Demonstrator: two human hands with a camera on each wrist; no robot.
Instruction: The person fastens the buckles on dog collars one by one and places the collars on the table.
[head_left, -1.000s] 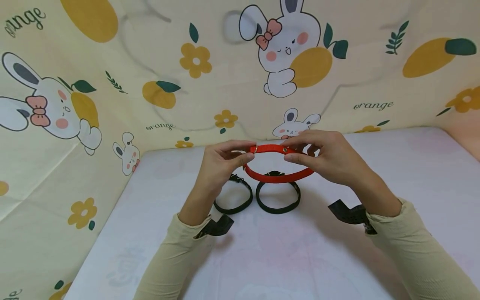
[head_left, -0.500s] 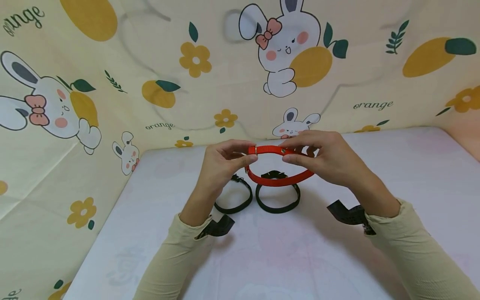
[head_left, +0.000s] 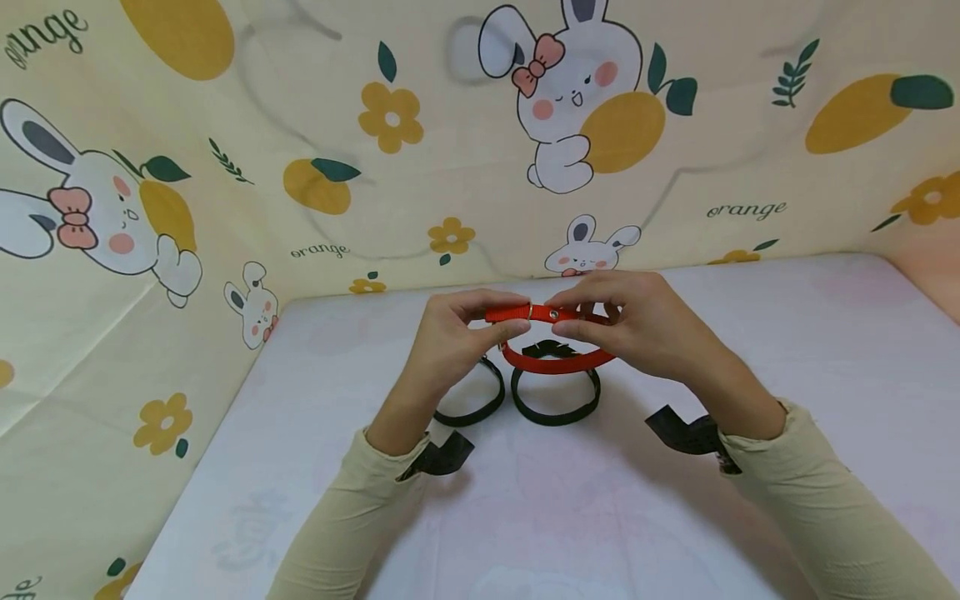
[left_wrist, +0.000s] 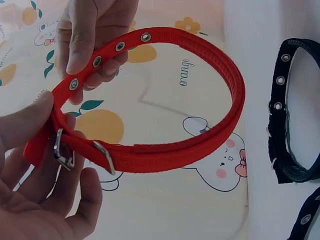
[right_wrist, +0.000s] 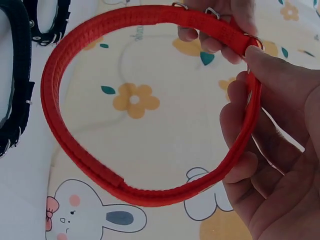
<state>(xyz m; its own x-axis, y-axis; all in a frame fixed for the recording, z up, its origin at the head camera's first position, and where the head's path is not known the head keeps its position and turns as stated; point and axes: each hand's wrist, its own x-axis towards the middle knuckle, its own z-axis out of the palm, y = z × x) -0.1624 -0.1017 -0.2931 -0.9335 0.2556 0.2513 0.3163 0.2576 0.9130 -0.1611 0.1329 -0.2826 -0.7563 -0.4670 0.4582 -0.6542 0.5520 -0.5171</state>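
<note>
A red collar (head_left: 555, 365) is held up in a loop above the table by both hands. My left hand (head_left: 453, 333) pinches it near the buckle end, where a metal buckle (left_wrist: 59, 147) and a metal ring (left_wrist: 105, 157) show. A short strap end pokes out under the left thumb. My right hand (head_left: 641, 325) pinches the strap just to the right, on the part with several metal eyelets (left_wrist: 97, 61). In the right wrist view the thumb presses close to a metal loop, the other fingers curled behind the band.
Two black collars lie looped on the white table behind the red one: a right collar (head_left: 557, 419) and a left collar (head_left: 468, 419), the latter partly hidden by the left hand. A printed cloth (head_left: 450, 125) hangs behind the table and at its left.
Both hands have drawn closer together and dropped slightly, the left going right and the right going left. The stretch of red strap between their fingertips is shorter.
</note>
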